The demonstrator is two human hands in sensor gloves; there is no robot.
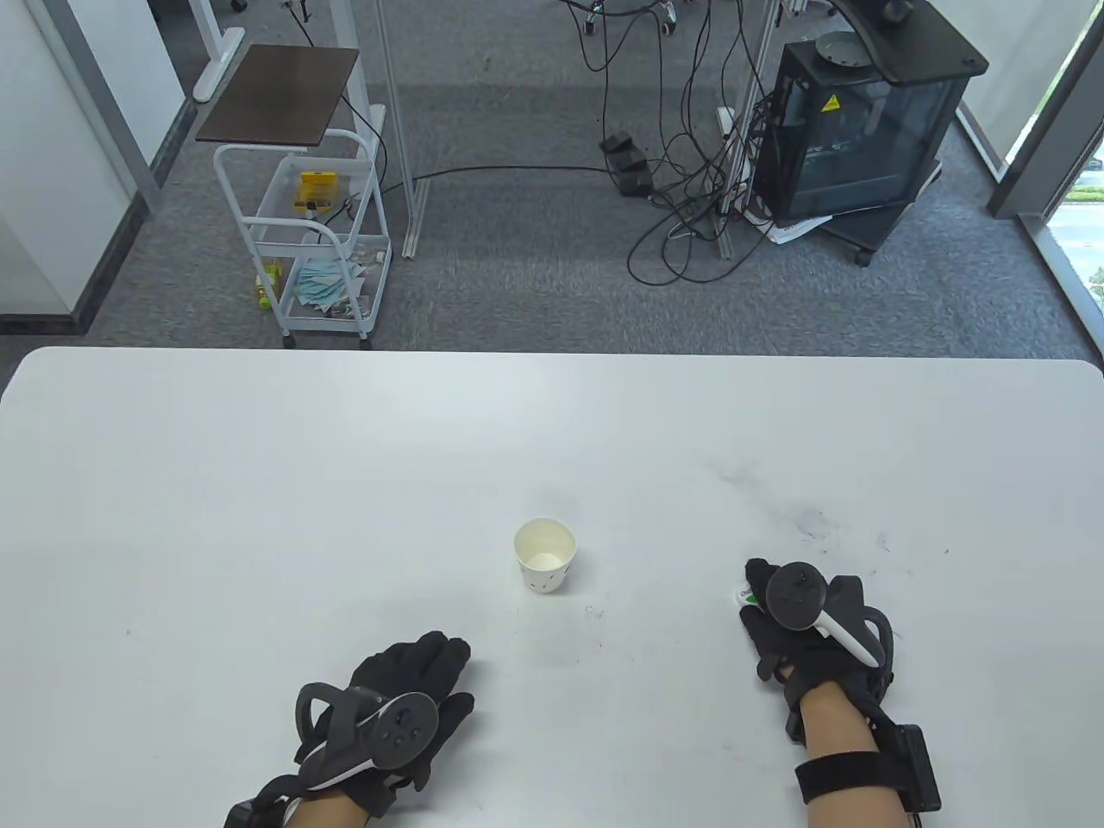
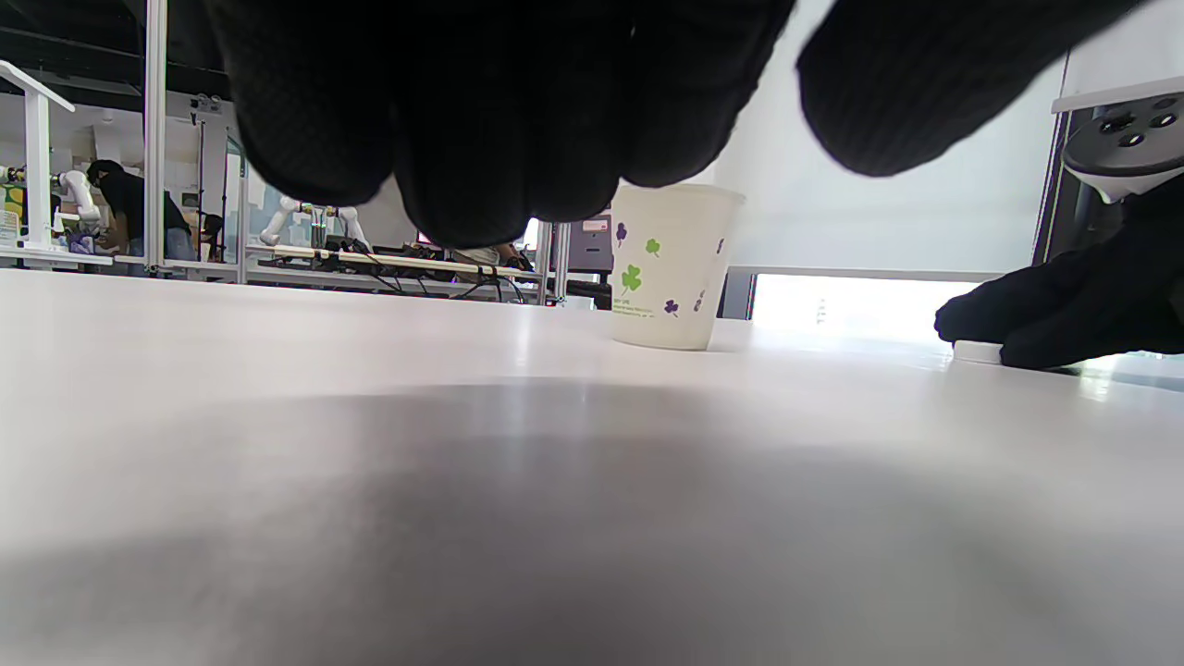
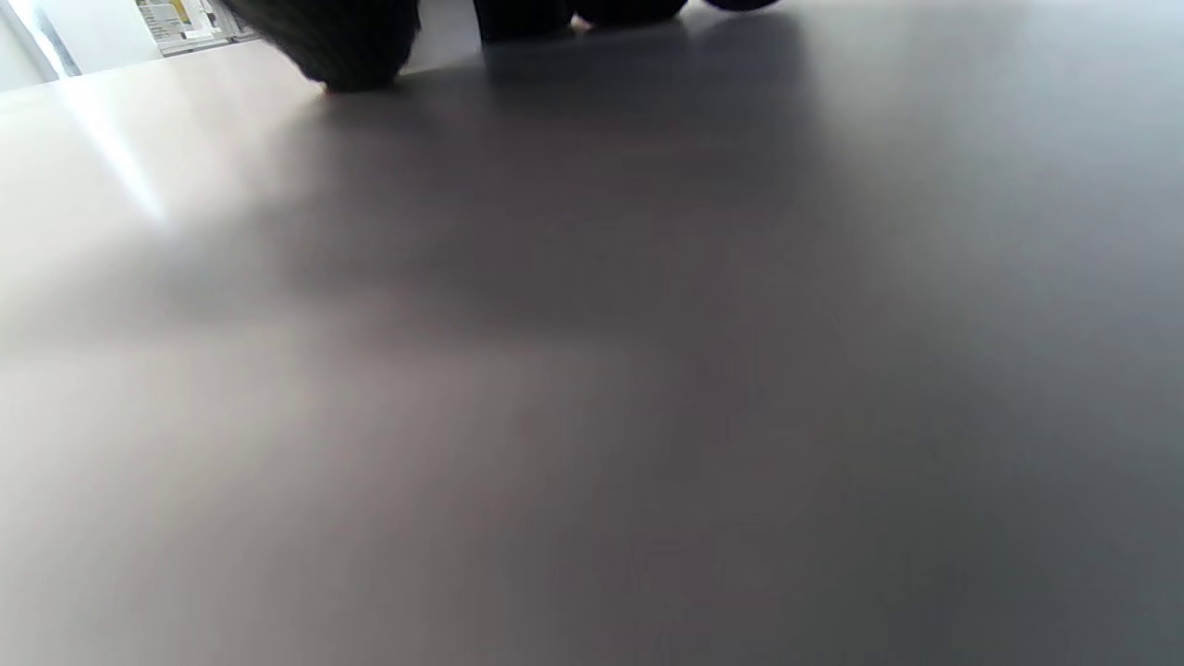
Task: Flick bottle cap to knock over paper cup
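The paper cup stands upright mid-tabletop. The bottle cap, at its 3 o'clock, lies under the right hand fingertips. The left hand rests at the cup's 7 o'clock, fingers together; whether either hand is closed, I cannot tell.

the paper cup stands upright on the worktop, near the middle and toward the near edge. the left hand rests on the worktop in front of the cup and a little to its left. the right hand lies well to the right of the cup, fingers down on the surface, with a bottle cap at its fingertips on the side facing the cup. beyond the far edge, a cart stands on the floor at the left and a cabinet at the right.
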